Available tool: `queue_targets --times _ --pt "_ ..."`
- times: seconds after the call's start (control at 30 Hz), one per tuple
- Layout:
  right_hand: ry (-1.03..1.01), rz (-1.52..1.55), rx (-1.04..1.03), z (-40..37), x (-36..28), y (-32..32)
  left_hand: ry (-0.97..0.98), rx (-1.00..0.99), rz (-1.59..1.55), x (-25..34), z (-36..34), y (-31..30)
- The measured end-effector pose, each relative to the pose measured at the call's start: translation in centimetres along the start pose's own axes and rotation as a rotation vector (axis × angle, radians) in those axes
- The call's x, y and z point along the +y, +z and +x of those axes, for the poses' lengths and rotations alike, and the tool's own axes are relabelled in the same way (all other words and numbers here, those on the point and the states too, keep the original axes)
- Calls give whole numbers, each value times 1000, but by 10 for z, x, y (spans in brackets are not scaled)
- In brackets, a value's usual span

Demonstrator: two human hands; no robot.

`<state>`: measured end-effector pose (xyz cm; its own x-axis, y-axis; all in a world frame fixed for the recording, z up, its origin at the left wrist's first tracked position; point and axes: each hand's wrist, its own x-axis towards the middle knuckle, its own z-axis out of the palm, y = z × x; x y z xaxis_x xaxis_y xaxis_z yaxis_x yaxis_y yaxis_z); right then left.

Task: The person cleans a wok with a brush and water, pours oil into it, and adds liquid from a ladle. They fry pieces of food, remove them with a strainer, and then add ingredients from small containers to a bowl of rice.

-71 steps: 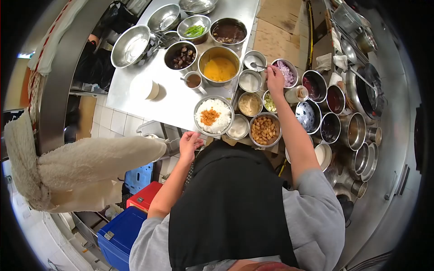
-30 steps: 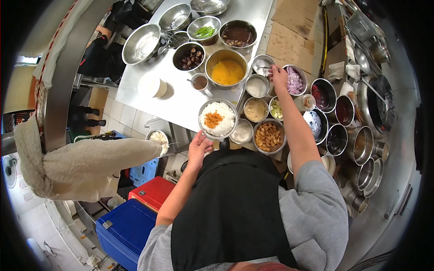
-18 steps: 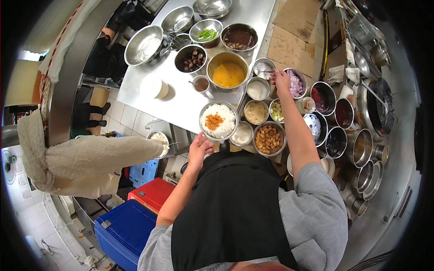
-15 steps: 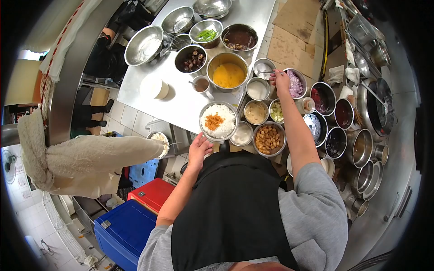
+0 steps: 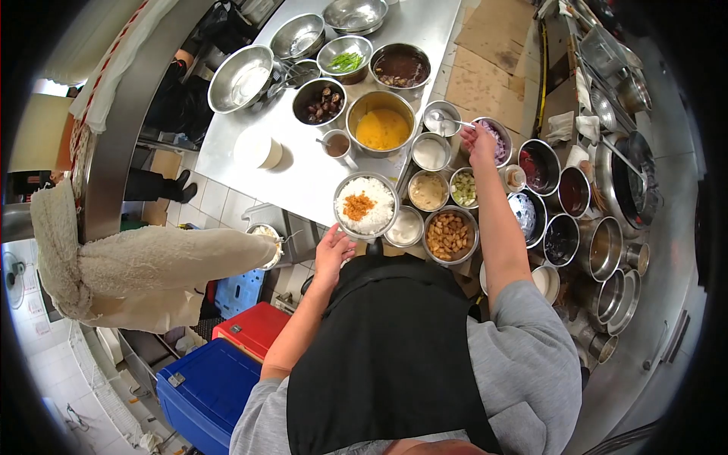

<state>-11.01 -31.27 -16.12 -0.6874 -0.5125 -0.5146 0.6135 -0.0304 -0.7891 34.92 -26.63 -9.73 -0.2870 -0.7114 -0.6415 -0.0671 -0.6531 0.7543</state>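
My right hand is closed round the handle of a metal spoon. The spoon's bowl is over a small steel container of white grains, beside a container of chopped purple onion. At the table edge stands a black-handled pan of white rice with an orange-brown crumbly heap on top. My left hand is open, its fingertips right at the near-left rim of that pan, thumb and fingers apart.
Around the pan stand containers of browned cubes, chopped green vegetable and white powder. A pot of beaten egg and a white cup are on the steel table. A cloth-wrapped shape juts in from the left.
My right hand has shifted slightly, and the spoon now shows more plainly over the white grains. My left hand stays by the pan. In the background, a person's feet have moved.
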Motion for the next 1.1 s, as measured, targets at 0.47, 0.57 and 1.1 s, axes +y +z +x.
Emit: queue_targets --times 0.47,0.57,1.1 --pt "28 -89 -335 -162 -16 2 27 -9 -28 0 4 -5" --pt "21 -275 -365 -196 -6 18 30 -20 -37 -2 6 -6" --pt "-498 -808 -170 -97 57 3 37 -28 -46 1 2 -6"
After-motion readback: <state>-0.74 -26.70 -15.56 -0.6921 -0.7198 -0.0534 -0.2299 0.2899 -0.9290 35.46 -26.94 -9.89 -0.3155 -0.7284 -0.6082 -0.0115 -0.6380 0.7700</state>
